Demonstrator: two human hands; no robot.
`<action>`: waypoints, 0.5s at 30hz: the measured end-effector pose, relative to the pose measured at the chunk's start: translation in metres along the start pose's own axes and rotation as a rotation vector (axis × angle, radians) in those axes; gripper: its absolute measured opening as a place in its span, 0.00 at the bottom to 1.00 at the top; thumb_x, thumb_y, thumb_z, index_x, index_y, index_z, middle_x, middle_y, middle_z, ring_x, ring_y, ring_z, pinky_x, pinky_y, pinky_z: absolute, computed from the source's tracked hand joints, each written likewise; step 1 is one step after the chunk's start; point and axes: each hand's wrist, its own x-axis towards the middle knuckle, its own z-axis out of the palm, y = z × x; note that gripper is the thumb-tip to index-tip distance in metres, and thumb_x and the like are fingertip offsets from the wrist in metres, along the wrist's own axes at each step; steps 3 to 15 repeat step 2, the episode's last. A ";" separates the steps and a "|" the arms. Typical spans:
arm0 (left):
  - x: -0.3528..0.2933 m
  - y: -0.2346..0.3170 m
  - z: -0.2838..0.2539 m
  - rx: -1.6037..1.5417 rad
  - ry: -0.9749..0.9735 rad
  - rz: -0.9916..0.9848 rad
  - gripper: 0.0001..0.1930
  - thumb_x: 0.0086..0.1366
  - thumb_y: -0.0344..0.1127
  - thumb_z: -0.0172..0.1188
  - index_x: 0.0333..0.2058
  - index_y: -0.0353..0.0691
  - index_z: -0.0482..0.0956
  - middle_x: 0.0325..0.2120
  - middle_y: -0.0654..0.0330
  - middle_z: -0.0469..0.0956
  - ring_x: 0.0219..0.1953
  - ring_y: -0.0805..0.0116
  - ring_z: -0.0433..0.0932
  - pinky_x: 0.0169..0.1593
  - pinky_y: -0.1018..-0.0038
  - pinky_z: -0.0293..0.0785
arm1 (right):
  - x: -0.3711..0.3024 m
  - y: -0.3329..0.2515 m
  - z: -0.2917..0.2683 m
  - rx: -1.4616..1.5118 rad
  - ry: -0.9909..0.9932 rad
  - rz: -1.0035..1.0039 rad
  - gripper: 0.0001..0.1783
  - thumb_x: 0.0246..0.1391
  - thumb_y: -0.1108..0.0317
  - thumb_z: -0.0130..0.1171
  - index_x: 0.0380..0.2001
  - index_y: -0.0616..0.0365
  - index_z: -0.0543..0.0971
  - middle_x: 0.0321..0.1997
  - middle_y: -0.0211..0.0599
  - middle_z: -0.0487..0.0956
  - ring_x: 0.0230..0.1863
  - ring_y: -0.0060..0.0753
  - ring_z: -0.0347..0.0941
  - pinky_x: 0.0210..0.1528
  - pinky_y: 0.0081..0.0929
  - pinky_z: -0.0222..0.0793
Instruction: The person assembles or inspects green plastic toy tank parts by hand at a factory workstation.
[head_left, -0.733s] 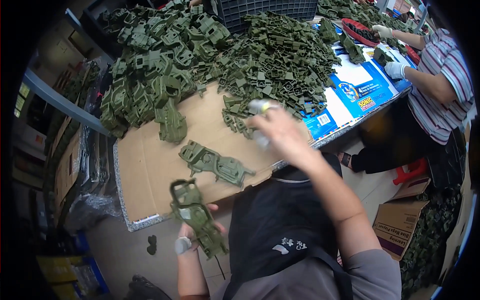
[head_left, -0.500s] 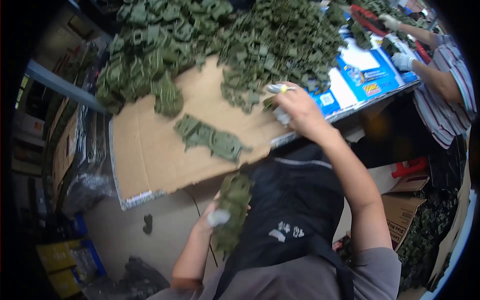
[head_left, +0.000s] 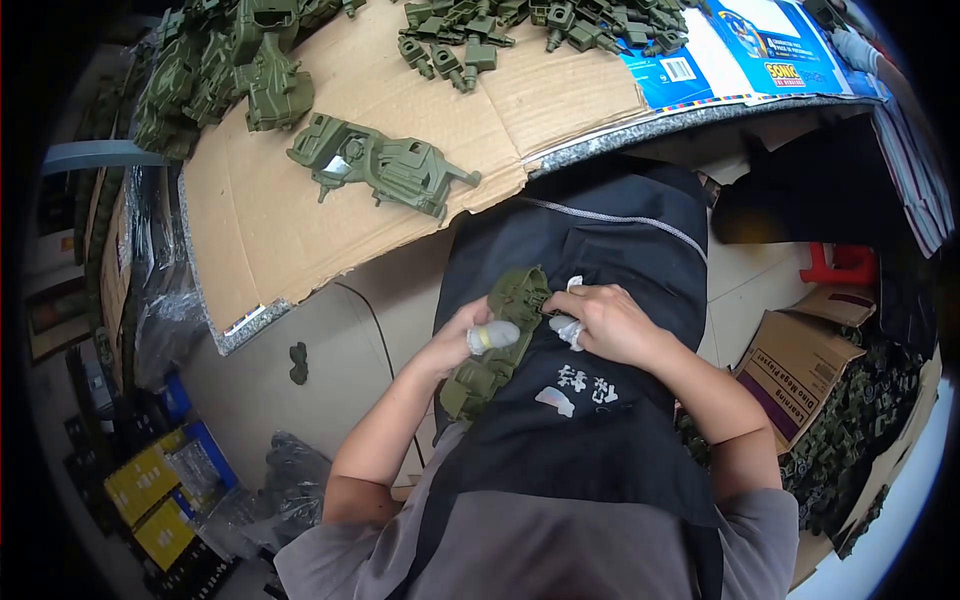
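Observation:
My left hand (head_left: 470, 335) is wrapped round an olive-green plastic toy vehicle body (head_left: 475, 385), held tilted above my lap. A pale covering with a yellow band sits on its thumb. My right hand (head_left: 612, 325), with white wrapping on some fingers, is closed in a pinch against the upper right side of the vehicle body. A small green plastic part (head_left: 541, 300) partly shows at those fingertips; the rest is hidden. Beyond my hands, a similar green vehicle body (head_left: 385, 168) lies on the cardboard-covered table (head_left: 330, 240).
At the back are heaps of green vehicle bodies (head_left: 275, 85) and small green parts (head_left: 480, 55). Blue printed card (head_left: 690, 75) covers the table's right side. An open carton (head_left: 800, 370) stands low at right beside many dark green parts (head_left: 850, 440). A co-worker's striped sleeve (head_left: 910, 170) shows at far right.
My right hand has come back from the small-parts heap to the vehicle body in my left hand. The left hand and vehicle body are raised nearer the middle. The view has shifted downward.

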 end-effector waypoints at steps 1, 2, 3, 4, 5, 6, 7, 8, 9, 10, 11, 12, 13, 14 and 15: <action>0.001 0.000 0.000 0.018 -0.027 0.014 0.31 0.53 0.38 0.62 0.54 0.34 0.62 0.48 0.63 0.70 0.47 0.76 0.69 0.50 0.78 0.64 | 0.002 0.001 -0.003 0.025 -0.072 0.011 0.24 0.31 0.81 0.52 0.39 0.56 0.73 0.31 0.44 0.75 0.36 0.45 0.73 0.37 0.37 0.69; 0.001 -0.001 0.001 0.017 -0.027 0.011 0.31 0.53 0.38 0.62 0.54 0.34 0.62 0.48 0.63 0.70 0.47 0.76 0.69 0.50 0.78 0.64 | 0.005 0.003 -0.006 0.049 -0.143 0.025 0.24 0.32 0.80 0.52 0.40 0.56 0.73 0.35 0.46 0.77 0.39 0.46 0.73 0.40 0.36 0.69; 0.001 -0.001 0.001 0.017 -0.027 0.011 0.31 0.53 0.38 0.62 0.54 0.34 0.62 0.48 0.63 0.70 0.47 0.76 0.69 0.50 0.78 0.64 | 0.005 0.003 -0.006 0.049 -0.143 0.025 0.24 0.32 0.80 0.52 0.40 0.56 0.73 0.35 0.46 0.77 0.39 0.46 0.73 0.40 0.36 0.69; 0.001 -0.001 0.001 0.017 -0.027 0.011 0.31 0.53 0.38 0.62 0.54 0.34 0.62 0.48 0.63 0.70 0.47 0.76 0.69 0.50 0.78 0.64 | 0.005 0.003 -0.006 0.049 -0.143 0.025 0.24 0.32 0.80 0.52 0.40 0.56 0.73 0.35 0.46 0.77 0.39 0.46 0.73 0.40 0.36 0.69; 0.001 -0.001 0.001 0.017 -0.027 0.011 0.31 0.53 0.38 0.62 0.54 0.34 0.62 0.48 0.63 0.70 0.47 0.76 0.69 0.50 0.78 0.64 | 0.005 0.003 -0.006 0.049 -0.143 0.025 0.24 0.32 0.80 0.52 0.40 0.56 0.73 0.35 0.46 0.77 0.39 0.46 0.73 0.40 0.36 0.69; 0.001 -0.001 0.001 0.017 -0.027 0.011 0.31 0.53 0.38 0.62 0.54 0.34 0.62 0.48 0.63 0.70 0.47 0.76 0.69 0.50 0.78 0.64 | 0.005 0.003 -0.006 0.049 -0.143 0.025 0.24 0.32 0.80 0.52 0.40 0.56 0.73 0.35 0.46 0.77 0.39 0.46 0.73 0.40 0.36 0.69; 0.001 -0.001 0.001 0.017 -0.027 0.011 0.31 0.53 0.38 0.62 0.54 0.34 0.62 0.48 0.63 0.70 0.47 0.76 0.69 0.50 0.78 0.64 | 0.005 0.003 -0.006 0.049 -0.143 0.025 0.24 0.32 0.80 0.52 0.40 0.56 0.73 0.35 0.46 0.77 0.39 0.46 0.73 0.40 0.36 0.69; 0.001 -0.001 0.001 0.017 -0.027 0.011 0.31 0.53 0.38 0.62 0.54 0.34 0.62 0.48 0.63 0.70 0.47 0.76 0.69 0.50 0.78 0.64 | 0.005 0.003 -0.006 0.049 -0.143 0.025 0.24 0.32 0.80 0.52 0.40 0.56 0.73 0.35 0.46 0.77 0.39 0.46 0.73 0.40 0.36 0.69; 0.001 -0.001 0.001 0.017 -0.027 0.011 0.31 0.53 0.38 0.62 0.54 0.34 0.62 0.48 0.63 0.70 0.47 0.76 0.69 0.50 0.78 0.64 | 0.005 0.003 -0.006 0.049 -0.143 0.025 0.24 0.32 0.80 0.52 0.40 0.56 0.73 0.35 0.46 0.77 0.39 0.46 0.73 0.40 0.36 0.69; 0.001 -0.001 0.001 0.017 -0.027 0.011 0.31 0.53 0.38 0.62 0.54 0.34 0.62 0.48 0.63 0.70 0.47 0.76 0.69 0.50 0.78 0.64 | 0.005 0.003 -0.006 0.049 -0.143 0.025 0.24 0.32 0.80 0.52 0.40 0.56 0.73 0.35 0.46 0.77 0.39 0.46 0.73 0.40 0.36 0.69; 0.001 -0.001 0.001 0.017 -0.027 0.011 0.31 0.53 0.38 0.62 0.54 0.34 0.62 0.48 0.63 0.70 0.47 0.76 0.69 0.50 0.78 0.64 | 0.005 0.003 -0.006 0.049 -0.143 0.025 0.24 0.32 0.80 0.52 0.40 0.56 0.73 0.35 0.46 0.77 0.39 0.46 0.73 0.40 0.36 0.69; 0.001 -0.001 0.001 0.017 -0.027 0.011 0.31 0.53 0.38 0.62 0.54 0.34 0.62 0.48 0.63 0.70 0.47 0.76 0.69 0.50 0.78 0.64 | 0.005 0.003 -0.006 0.049 -0.143 0.025 0.24 0.32 0.80 0.52 0.40 0.56 0.73 0.35 0.46 0.77 0.39 0.46 0.73 0.40 0.36 0.69; 0.001 -0.001 0.001 0.017 -0.027 0.011 0.31 0.53 0.38 0.62 0.54 0.34 0.62 0.48 0.63 0.70 0.47 0.76 0.69 0.50 0.78 0.64 | 0.005 0.003 -0.006 0.049 -0.143 0.025 0.24 0.32 0.80 0.52 0.40 0.56 0.73 0.35 0.46 0.77 0.39 0.46 0.73 0.40 0.36 0.69; 0.001 -0.001 0.001 0.017 -0.027 0.011 0.31 0.53 0.38 0.62 0.54 0.34 0.62 0.48 0.63 0.70 0.47 0.76 0.69 0.50 0.78 0.64 | 0.005 0.003 -0.006 0.049 -0.143 0.025 0.24 0.32 0.80 0.52 0.40 0.56 0.73 0.35 0.46 0.77 0.39 0.46 0.73 0.40 0.36 0.69; 0.001 -0.001 0.001 0.017 -0.027 0.011 0.31 0.53 0.38 0.62 0.54 0.34 0.62 0.48 0.63 0.70 0.47 0.76 0.69 0.50 0.78 0.64 | 0.005 0.003 -0.006 0.049 -0.143 0.025 0.24 0.32 0.80 0.52 0.40 0.56 0.73 0.35 0.46 0.77 0.39 0.46 0.73 0.40 0.36 0.69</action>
